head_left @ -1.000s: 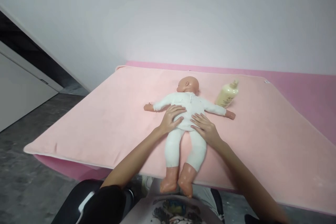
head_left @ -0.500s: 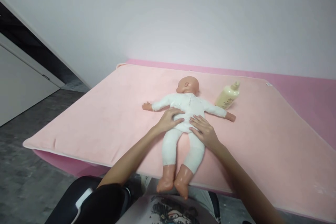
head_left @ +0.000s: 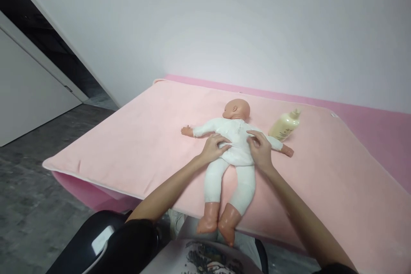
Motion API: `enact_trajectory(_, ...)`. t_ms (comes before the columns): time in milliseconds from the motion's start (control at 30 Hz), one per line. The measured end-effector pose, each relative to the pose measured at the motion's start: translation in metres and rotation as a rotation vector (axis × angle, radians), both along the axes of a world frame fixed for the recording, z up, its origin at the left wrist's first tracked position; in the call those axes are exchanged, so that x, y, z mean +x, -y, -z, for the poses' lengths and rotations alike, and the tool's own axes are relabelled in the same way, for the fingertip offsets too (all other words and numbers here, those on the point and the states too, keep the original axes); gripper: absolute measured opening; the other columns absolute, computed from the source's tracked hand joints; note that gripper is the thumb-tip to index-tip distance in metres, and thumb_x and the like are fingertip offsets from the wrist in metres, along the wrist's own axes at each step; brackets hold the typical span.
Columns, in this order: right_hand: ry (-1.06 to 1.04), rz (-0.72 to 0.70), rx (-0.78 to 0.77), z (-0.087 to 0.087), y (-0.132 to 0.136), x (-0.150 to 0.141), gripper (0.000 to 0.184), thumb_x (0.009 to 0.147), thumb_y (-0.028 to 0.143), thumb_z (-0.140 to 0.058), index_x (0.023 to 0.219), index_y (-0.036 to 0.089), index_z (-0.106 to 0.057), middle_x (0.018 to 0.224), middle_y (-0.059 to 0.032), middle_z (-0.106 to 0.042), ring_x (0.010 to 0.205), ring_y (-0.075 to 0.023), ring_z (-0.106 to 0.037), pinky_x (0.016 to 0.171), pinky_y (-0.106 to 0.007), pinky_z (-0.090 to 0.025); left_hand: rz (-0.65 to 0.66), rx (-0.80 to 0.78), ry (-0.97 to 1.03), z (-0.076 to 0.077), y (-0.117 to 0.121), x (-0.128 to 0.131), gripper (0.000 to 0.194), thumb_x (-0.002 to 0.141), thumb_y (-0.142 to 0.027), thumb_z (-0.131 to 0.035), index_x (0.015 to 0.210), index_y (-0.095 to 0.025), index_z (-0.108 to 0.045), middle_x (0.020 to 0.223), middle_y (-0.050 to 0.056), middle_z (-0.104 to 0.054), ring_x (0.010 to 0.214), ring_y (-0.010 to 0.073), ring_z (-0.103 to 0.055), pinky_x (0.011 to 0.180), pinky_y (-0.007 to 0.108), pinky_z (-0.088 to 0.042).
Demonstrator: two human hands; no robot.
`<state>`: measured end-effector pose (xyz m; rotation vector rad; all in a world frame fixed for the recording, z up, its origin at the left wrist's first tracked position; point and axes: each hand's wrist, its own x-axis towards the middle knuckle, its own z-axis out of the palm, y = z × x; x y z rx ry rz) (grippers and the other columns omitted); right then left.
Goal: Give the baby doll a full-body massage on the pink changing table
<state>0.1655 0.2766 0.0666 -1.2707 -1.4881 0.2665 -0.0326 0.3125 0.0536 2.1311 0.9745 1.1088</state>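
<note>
A baby doll (head_left: 236, 154) in a white bodysuit lies face down on a pink padded mat (head_left: 144, 145), head away from me, arms spread, bare feet hanging over the near edge. My left hand (head_left: 213, 147) rests flat on the doll's back at its left side, fingers stretched out. My right hand (head_left: 260, 150) lies on the right side of the back, fingers extended toward the shoulder. Neither hand grips anything.
A cream lotion bottle (head_left: 284, 125) lies on the mat just right of the doll's head. A white wall stands behind the mat. Grey floor lies to the left. A dark chair part (head_left: 96, 239) is at the bottom left.
Both hands have slid up the doll's back from the waist toward the shoulders. The camera view has shifted slightly.
</note>
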Motion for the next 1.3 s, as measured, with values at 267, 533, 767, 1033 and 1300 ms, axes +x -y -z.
enact_trajectory(267, 0.191, -0.035, 0.043, 0.008, -0.018, -0.008, 0.020, 0.080, 0.020, -0.050, 0.092, 0.019, -0.066, 0.096, -0.0078, -0.066, 0.082, -0.0188, -0.062, 0.080, -0.036, -0.052, 0.045, 0.006, -0.010, -0.002, 0.000, -0.002, 0.012, 0.080, -0.028, -0.067, 0.087, -0.019, -0.071, 0.086, 0.003, -0.071, 0.085, 0.0171, -0.061, 0.086, 0.033, -0.041)
enact_trajectory(533, 0.217, -0.220, -0.048, 0.015, -0.019, 0.004, 0.024, 0.080, 0.026, -0.054, 0.100, 0.020, -0.066, 0.108, -0.0083, -0.065, 0.105, -0.0233, -0.059, 0.097, -0.044, -0.045, 0.066, 0.059, -0.040, -0.002, 0.000, -0.003, 0.018, 0.085, -0.034, -0.062, 0.090, -0.019, -0.071, 0.088, 0.003, -0.071, 0.086, 0.0173, -0.059, 0.085, 0.032, -0.040)
enact_trajectory(767, 0.012, -0.179, -0.174, 0.019, -0.030, 0.007, 0.018, 0.074, 0.033, -0.060, 0.082, 0.019, -0.068, 0.086, -0.0072, -0.070, 0.082, -0.0224, -0.065, 0.081, -0.039, -0.052, 0.099, -0.028, 0.013, 0.000, 0.001, -0.003, 0.031, 0.091, -0.040, -0.048, 0.102, -0.020, -0.071, 0.101, 0.006, -0.071, 0.096, 0.0201, -0.060, 0.094, 0.036, -0.039)
enact_trajectory(1033, -0.003, -0.147, -0.150, 0.022, -0.029, 0.004, 0.016, 0.075, 0.030, -0.059, 0.081, 0.020, -0.070, 0.088, -0.0067, -0.070, 0.083, -0.0218, -0.065, 0.082, -0.038, -0.051, -0.053, -0.282, 0.335, 0.001, -0.005, -0.002, 0.044, 0.094, -0.045, -0.038, 0.111, -0.013, -0.063, 0.088, 0.008, -0.073, 0.091, 0.0207, -0.066, 0.091, 0.035, -0.046)
enact_trajectory(1300, 0.019, -0.131, -0.095, 0.026, -0.028, 0.003, 0.016, 0.079, 0.030, -0.056, 0.082, 0.020, -0.069, 0.089, -0.0069, -0.070, 0.086, -0.0214, -0.064, 0.084, -0.038, -0.050, 0.030, 0.147, -0.223, -0.023, -0.027, 0.011, 0.034, 0.090, -0.031, -0.051, 0.119, -0.017, -0.059, 0.123, 0.008, -0.063, 0.116, 0.0204, -0.056, 0.103, 0.036, -0.040)
